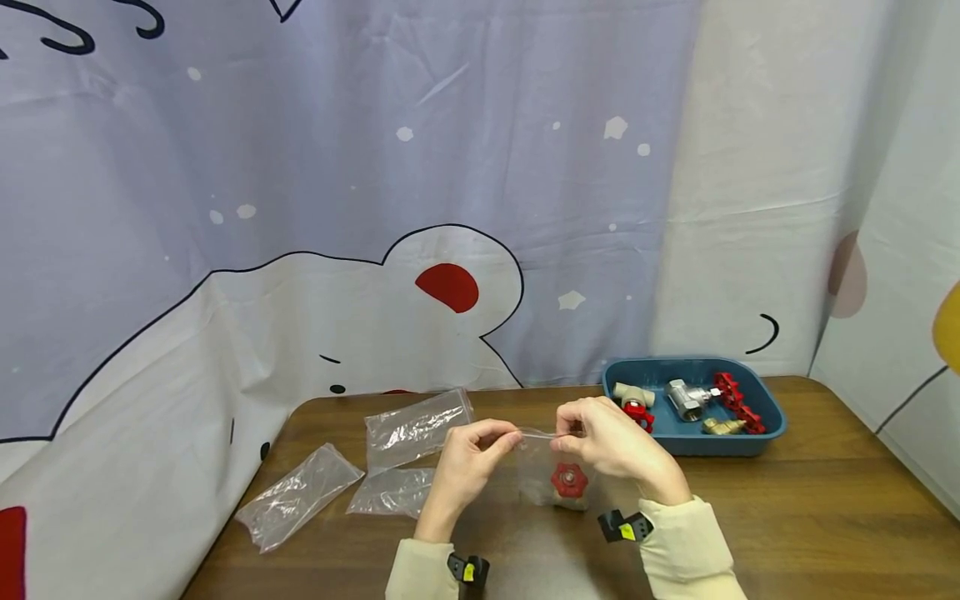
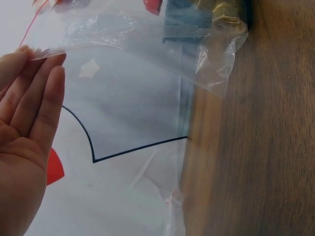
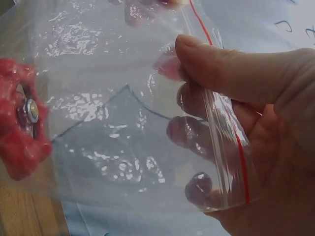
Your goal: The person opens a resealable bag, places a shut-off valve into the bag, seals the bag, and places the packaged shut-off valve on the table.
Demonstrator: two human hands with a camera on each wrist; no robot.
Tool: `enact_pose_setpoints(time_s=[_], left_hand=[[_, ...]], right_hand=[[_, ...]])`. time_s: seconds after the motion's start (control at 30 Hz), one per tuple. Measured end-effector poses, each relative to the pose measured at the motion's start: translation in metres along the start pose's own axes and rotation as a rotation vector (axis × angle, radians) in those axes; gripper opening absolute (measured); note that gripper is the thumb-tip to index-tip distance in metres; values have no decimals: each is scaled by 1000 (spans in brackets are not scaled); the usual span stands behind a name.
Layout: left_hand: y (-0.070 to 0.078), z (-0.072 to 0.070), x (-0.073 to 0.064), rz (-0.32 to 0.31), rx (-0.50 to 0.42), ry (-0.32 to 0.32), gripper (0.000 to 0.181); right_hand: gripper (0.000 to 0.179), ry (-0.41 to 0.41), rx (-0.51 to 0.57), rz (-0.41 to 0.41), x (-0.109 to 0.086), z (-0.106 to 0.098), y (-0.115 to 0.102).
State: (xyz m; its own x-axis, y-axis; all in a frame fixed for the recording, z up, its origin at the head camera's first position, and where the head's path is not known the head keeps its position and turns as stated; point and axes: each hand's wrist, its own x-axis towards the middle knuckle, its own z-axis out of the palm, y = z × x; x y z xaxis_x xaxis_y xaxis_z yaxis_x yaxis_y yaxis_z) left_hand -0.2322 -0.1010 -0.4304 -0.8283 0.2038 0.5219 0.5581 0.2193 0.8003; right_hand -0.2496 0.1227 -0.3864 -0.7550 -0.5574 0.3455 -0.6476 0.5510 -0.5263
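Observation:
Between both hands hangs a clear zip bag (image 1: pixel 536 475) with a red line along its top edge. Inside, low down, is a valve with a red handwheel (image 1: pixel 569 481); the handwheel (image 3: pixel 22 118) shows large in the right wrist view, and brass threads (image 2: pixel 231 22) appear through the plastic in the left wrist view. My left hand (image 1: pixel 468 462) pinches the bag's left top corner between thumb and fingers. My right hand (image 1: pixel 611 442) pinches the right part of the top, thumb in front and fingers behind the film.
Several clear plastic bags (image 1: pixel 416 429) lie at the left on the wooden table (image 1: pixel 840 492). A blue tray (image 1: pixel 693 446) at the back right holds several valves and fittings, among them a silver valve (image 1: pixel 686 400). A patterned curtain (image 1: pixel 570 208) hangs behind the table.

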Motion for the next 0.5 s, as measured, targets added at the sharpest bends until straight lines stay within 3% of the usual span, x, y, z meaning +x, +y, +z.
enact_pose_setpoints(time_s=[0.1,0.3,0.5], left_hand=[[10,-1,-1,12,0,5,5],[10,0,-1,-25,0,18,4],[-15,3,0,-57,18,30,5]], right_hand=[[28,-3,-3,7,0,0,1],[17,-59,19,76,-3,-5,3],[17,-95,54,91,-5,-10,6]])
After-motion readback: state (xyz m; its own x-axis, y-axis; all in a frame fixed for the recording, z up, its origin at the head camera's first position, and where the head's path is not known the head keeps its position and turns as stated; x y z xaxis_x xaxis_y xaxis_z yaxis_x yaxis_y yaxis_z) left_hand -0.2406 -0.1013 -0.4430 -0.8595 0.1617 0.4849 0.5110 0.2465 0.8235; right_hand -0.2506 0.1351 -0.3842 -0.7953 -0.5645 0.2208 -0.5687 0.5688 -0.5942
